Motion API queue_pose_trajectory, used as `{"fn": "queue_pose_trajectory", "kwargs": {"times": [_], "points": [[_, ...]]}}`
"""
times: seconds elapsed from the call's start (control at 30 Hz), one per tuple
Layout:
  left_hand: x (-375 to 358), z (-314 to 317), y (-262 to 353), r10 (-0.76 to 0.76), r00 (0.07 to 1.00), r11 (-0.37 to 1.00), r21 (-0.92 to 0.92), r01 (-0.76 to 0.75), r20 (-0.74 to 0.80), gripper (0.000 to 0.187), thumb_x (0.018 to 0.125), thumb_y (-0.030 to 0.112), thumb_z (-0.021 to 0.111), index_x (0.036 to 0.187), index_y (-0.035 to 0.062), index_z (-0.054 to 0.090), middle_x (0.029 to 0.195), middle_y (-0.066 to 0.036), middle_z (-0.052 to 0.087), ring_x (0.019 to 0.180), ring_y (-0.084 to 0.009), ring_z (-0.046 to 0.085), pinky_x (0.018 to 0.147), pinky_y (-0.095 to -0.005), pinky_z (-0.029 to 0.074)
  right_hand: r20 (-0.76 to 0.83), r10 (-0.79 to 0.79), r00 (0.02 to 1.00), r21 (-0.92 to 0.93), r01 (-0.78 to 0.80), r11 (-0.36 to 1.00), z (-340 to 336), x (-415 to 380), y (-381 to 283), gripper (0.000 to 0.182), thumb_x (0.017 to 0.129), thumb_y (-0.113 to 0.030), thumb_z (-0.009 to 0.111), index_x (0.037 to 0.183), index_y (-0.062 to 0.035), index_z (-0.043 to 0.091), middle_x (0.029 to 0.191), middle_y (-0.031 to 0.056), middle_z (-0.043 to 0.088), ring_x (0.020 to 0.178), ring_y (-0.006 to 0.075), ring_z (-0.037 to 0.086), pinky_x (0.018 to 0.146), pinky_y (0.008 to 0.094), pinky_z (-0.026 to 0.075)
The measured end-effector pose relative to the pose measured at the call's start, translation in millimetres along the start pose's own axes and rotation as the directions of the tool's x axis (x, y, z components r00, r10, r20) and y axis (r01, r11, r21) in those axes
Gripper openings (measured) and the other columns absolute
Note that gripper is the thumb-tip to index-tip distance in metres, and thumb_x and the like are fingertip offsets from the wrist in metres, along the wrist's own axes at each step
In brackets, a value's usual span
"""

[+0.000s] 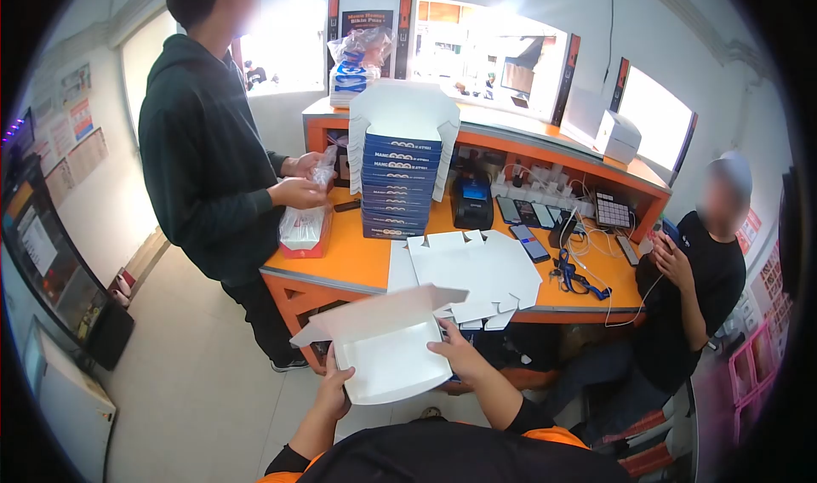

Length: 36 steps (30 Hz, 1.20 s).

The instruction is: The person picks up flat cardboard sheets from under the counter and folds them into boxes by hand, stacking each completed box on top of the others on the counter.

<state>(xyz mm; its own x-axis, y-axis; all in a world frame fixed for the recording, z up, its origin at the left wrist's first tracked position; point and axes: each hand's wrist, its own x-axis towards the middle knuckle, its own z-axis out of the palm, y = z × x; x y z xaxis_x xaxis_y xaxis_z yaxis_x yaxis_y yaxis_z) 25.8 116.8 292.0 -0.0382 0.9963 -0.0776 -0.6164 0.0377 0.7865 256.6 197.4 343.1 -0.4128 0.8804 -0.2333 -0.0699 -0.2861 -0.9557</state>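
Observation:
Between my two hands is a white cardboard food box [393,365], folded into a tray with its lid flap raised at the back. My left hand [335,388] grips its left wall, thumb over the rim. On the right wall, my right hand [456,352] holds on the same way. Just beyond the box, flat unfolded box blanks [477,270] lie on the orange counter [340,266]. Behind them rises a tall stack of folded blue boxes [397,185], with more white blanks [404,104] standing upright behind it.
At the left a person in a dark hoodie [204,142] handles clear plastic above a red-and-white package [304,230]. A seated person [702,270] is at the right. The counter also bears a card terminal [471,200], several phones [531,241], cables and a blue lanyard [583,280].

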Motion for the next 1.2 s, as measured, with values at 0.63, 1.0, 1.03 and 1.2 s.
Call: {"fn": "queue_pose_trajectory", "kwargs": {"times": [0.63, 1.0, 1.03, 1.2], "points": [[119.6, 54.7, -22.1, 0.061, 0.998, 0.996, 0.059, -0.059, -0.028, 0.05, 0.09, 0.021, 0.035, 0.137, 0.0109, 0.018, 0.131, -0.011, 0.036, 0.119, -0.0251, 0.039, 0.098, -0.0368, 0.033, 0.012, -0.122, 0.992, 0.102, 0.12, 0.988, -103.4, 50.0, 4.7, 0.062, 0.085, -0.015, 0.046, 0.138, -0.0112, 0.016, 0.12, 0.0174, 0.042, 0.107, 0.0227, 0.044, 0.094, 0.0314, 0.033], [222.5, 137.4, -3.2, 0.144, 0.964, 0.989, -0.054, -0.136, 0.222, 0.063, 0.091, 0.035, 0.042, 0.138, 0.0078, 0.01, 0.137, -0.011, 0.026, 0.119, -0.0232, 0.036, 0.098, -0.034, 0.032, 0.21, -0.161, 0.964, 0.131, 0.135, 0.982, -201.1, 112.6, -80.7, 0.09, 0.069, -0.022, 0.06, 0.14, -0.0179, 0.004, 0.124, 0.0201, 0.04, 0.087, 0.0297, 0.059, 0.043, 0.0322, 0.051], [225.0, 139.6, 4.5, 0.175, 0.965, 0.984, -0.011, -0.177, 0.196, 0.066, 0.09, 0.039, 0.043, 0.138, 0.0092, 0.01, 0.136, -0.011, 0.027, 0.117, -0.0224, 0.038, 0.095, -0.0345, 0.034, 0.234, -0.172, 0.957, 0.235, 0.116, 0.965, -205.7, 122.2, -89.1, 0.086, 0.071, -0.024, 0.058, 0.139, -0.0179, 0.006, 0.117, 0.0193, 0.044, 0.078, 0.0292, 0.059, 0.042, 0.0324, 0.05], [241.0, 143.3, 63.6, 0.41, 0.91, 0.824, 0.405, -0.397, 0.058, 0.069, 0.084, 0.054, 0.045, 0.136, 0.0147, 0.023, 0.128, -0.011, 0.037, 0.106, -0.0195, 0.045, 0.082, -0.0352, 0.041, 0.193, -0.328, 0.925, 0.417, 0.226, 0.88, -206.8, 166.2, -170.7, 0.069, 0.079, -0.026, 0.051, 0.135, -0.0182, 0.012, 0.093, 0.0166, 0.054, 0.049, 0.0259, 0.058, 0.036, 0.0324, 0.048]]}}
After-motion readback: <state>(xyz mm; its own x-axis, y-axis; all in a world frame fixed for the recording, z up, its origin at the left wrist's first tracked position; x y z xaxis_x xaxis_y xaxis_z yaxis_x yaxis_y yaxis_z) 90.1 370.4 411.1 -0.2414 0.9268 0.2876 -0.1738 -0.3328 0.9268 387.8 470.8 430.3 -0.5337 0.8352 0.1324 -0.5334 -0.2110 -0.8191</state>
